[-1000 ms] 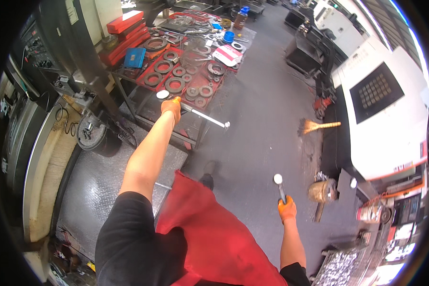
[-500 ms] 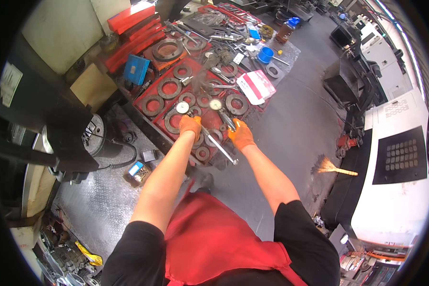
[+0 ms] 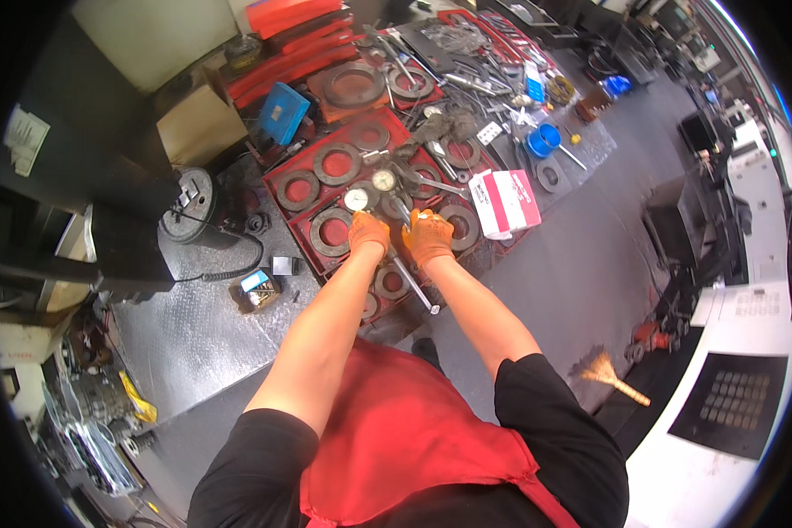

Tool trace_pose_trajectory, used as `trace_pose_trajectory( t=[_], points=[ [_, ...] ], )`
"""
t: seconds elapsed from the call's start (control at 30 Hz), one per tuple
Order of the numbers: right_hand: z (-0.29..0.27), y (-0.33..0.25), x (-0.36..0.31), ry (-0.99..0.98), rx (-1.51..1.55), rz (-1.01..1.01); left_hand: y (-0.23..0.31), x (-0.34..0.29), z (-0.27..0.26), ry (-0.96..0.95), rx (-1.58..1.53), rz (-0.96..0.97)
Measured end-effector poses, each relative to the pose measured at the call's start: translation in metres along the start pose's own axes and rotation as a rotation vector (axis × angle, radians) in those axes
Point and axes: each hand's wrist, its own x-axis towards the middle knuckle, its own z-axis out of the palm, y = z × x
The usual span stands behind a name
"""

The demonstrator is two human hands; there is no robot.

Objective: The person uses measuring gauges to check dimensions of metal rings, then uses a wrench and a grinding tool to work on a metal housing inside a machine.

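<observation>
In an orange glove, my left hand [image 3: 369, 234] is closed round a dial bore gauge [image 3: 356, 199]. Its white round face shows just beyond my fingers, and its bright rod slants down toward me on the right. My right hand [image 3: 429, 236], also gloved, grips a second dial bore gauge [image 3: 384, 179] with a cream face and a dark metal handle. The two dials are close side by side. Below them lie several grey steel rings [image 3: 337, 165] on a red tray [image 3: 283, 169]. The right-hand gauge's lower end is hidden by my hand.
A red-and-white carton [image 3: 505, 204] stands right of the rings, near a blue cup-shaped container [image 3: 543, 140]. Behind are a blue box [image 3: 283, 113] and stacked red trays [image 3: 295, 18]. A hand broom [image 3: 614, 378] lies at right, beside a white machine [image 3: 737, 321].
My view has swung, so the bench sits farther right in the picture. My right hand has come closer to my left, bringing the two dials nearer each other. Both gauges stay held.
</observation>
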Motion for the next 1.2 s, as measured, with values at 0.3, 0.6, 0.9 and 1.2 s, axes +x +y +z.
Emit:
trace_pose_trajectory(
  t=[0.3,0.6,0.9,1.2],
  points=[
    [-0.036,-0.013,-0.062,-0.329,0.186,-0.127,0.006,-0.003,0.004,0.129,0.167,-0.051],
    [-0.018,-0.010,-0.064,-0.346,0.272,-0.156,-0.015,-0.076,-0.043,0.289,0.011,0.088],
    [-0.046,-0.023,-0.065,-0.369,0.104,-0.152,-0.270,-0.262,-0.114,0.683,-0.432,-0.231],
    [-0.079,-0.177,-0.139,-0.190,0.558,-0.428,-0.688,-0.476,0.016,-0.391,0.324,-0.750]
  ],
)
